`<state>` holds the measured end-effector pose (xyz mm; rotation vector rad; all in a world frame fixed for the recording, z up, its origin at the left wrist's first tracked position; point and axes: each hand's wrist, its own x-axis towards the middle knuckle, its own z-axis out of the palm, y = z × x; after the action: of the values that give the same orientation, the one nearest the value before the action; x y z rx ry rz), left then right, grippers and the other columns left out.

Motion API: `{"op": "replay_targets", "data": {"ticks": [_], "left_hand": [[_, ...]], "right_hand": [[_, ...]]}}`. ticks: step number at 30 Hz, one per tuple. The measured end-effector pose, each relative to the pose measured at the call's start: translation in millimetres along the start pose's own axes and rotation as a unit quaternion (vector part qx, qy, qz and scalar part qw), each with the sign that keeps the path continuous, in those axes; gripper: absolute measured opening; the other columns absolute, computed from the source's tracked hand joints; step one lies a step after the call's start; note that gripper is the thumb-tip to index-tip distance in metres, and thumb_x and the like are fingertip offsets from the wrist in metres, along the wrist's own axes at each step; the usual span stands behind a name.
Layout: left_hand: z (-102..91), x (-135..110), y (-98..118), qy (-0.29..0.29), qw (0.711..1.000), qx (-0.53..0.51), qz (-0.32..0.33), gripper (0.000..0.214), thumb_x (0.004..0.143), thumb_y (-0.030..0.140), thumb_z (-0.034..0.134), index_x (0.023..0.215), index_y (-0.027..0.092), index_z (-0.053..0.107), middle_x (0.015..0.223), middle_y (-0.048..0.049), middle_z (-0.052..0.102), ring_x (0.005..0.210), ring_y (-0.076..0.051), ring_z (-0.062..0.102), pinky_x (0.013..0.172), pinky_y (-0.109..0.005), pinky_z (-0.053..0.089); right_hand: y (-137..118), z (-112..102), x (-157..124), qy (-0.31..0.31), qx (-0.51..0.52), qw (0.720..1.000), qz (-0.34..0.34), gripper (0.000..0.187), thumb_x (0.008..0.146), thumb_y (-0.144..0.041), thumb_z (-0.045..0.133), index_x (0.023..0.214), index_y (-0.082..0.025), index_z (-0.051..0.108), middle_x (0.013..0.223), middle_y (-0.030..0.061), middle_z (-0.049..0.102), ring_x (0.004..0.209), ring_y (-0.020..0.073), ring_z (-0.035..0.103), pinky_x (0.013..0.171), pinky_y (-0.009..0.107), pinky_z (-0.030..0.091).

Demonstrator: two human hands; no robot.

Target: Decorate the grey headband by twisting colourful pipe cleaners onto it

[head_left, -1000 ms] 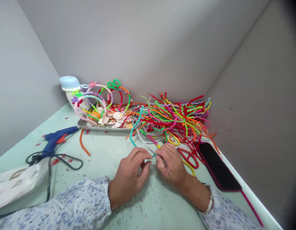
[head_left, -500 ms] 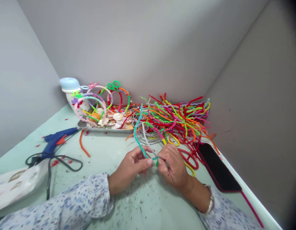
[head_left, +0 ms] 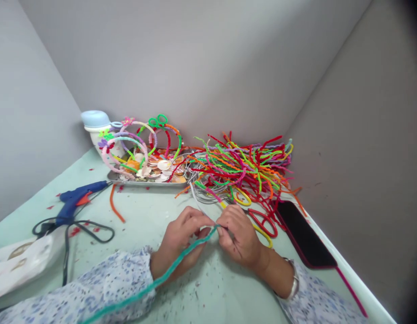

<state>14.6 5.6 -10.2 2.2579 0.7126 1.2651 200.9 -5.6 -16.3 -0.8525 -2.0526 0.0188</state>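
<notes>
My left hand (head_left: pixel 184 236) and my right hand (head_left: pixel 240 236) meet above the middle of the table, fingertips nearly touching. Between them a teal pipe cleaner (head_left: pixel 168 272) is bent around a thin pale strip (head_left: pixel 195 197), whose bare end sticks up past my left fingers. From there the pipe cleaner's long tail runs down across my left forearm to the bottom edge. My right thumb and forefinger pinch the strip where the teal begins. My left fingers are closed at the same spot. Behind my right hand lies a band in green, pink and yellow (head_left: pixel 213 193); its link to the strip is hidden.
A metal tray (head_left: pixel 147 183) of shells holds several decorated headbands (head_left: pixel 125 141). Right of it lies a heap of pipe cleaners (head_left: pixel 245 162). Red-handled scissors (head_left: pixel 267 223) and a phone (head_left: pixel 306 234) are on the right; a blue glue gun (head_left: pixel 71 202) with cord is left.
The teal pipe cleaner's free tail has swung from standing up behind my hands to trailing down over my left forearm. My left hand has moved closer to my right.
</notes>
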Motion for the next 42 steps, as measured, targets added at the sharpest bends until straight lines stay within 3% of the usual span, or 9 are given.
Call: {"op": "replay_targets", "data": {"ticks": [4,7,9,13,15,21,42], "left_hand": [[3.1,2,-7,0.038,0.992,0.108,-0.044,0.035,0.08,0.008,0.057,0.112,0.023,0.057,0.094,-0.003,0.049,0.075,-0.01,0.053,0.068,-0.023,0.049],[3.6,2,-12,0.041,0.988,0.148,0.013,0.028,0.081,0.011,0.058,0.107,0.024,0.062,0.096,-0.0032,0.048,0.084,-0.012,0.056,0.071,-0.024,0.05],[2.5,2,-13,0.02,0.989,0.141,0.045,0.026,0.084,0.012,0.055,0.106,0.024,0.062,0.1,-0.0043,0.051,0.085,-0.013,0.057,0.07,-0.023,0.051],[-1.4,3,-15,-0.062,0.99,0.117,0.052,0.031,0.086,0.011,0.053,0.114,0.023,0.059,0.106,-0.0062,0.058,0.094,-0.014,0.058,0.079,-0.025,0.051],[-2.6,4,-17,-0.074,0.991,0.097,0.045,0.029,0.087,0.013,0.052,0.114,0.021,0.058,0.104,-0.0068,0.059,0.094,-0.014,0.059,0.079,-0.024,0.05],[-3.4,5,-17,-0.056,0.994,0.088,0.016,0.019,0.089,0.017,0.052,0.105,0.019,0.062,0.097,-0.0058,0.062,0.09,-0.014,0.06,0.077,-0.024,0.05],[-4.4,4,-16,-0.07,0.993,0.091,0.021,0.018,0.089,0.018,0.051,0.102,0.018,0.064,0.094,-0.0066,0.063,0.086,-0.013,0.061,0.073,-0.023,0.05]], "right_hand": [[1,1,0,-0.026,0.008,0.999,0.017,0.008,0.084,-0.012,0.043,0.084,-0.019,0.048,0.068,0.0029,0.052,0.067,0.0181,0.046,0.066,0.036,0.037],[1,3,-1,-0.042,0.013,0.999,0.025,0.008,0.085,-0.013,0.043,0.082,-0.019,0.048,0.069,0.0029,0.052,0.068,0.018,0.046,0.066,0.036,0.037],[2,4,-2,-0.048,0.014,0.998,0.03,0.01,0.085,-0.014,0.043,0.078,-0.019,0.046,0.067,0.0021,0.05,0.066,0.0176,0.045,0.066,0.035,0.036],[5,5,-4,-0.047,0.014,0.997,0.051,0.01,0.086,-0.014,0.044,0.078,-0.02,0.047,0.068,0.0017,0.049,0.067,0.0176,0.045,0.066,0.034,0.036],[5,4,-4,-0.047,0.02,0.997,0.063,0.008,0.087,-0.015,0.045,0.082,-0.019,0.05,0.07,0.0023,0.052,0.069,0.0178,0.046,0.068,0.035,0.037],[3,2,-3,-0.032,0.048,0.993,0.1,0.008,0.087,-0.018,0.047,0.088,-0.02,0.056,0.075,0.0034,0.058,0.074,0.0185,0.051,0.071,0.034,0.04],[3,7,-3,-0.015,0.035,0.996,0.081,0.009,0.081,-0.013,0.049,0.079,-0.019,0.054,0.067,0.0021,0.056,0.068,0.0176,0.049,0.067,0.033,0.039]]}}
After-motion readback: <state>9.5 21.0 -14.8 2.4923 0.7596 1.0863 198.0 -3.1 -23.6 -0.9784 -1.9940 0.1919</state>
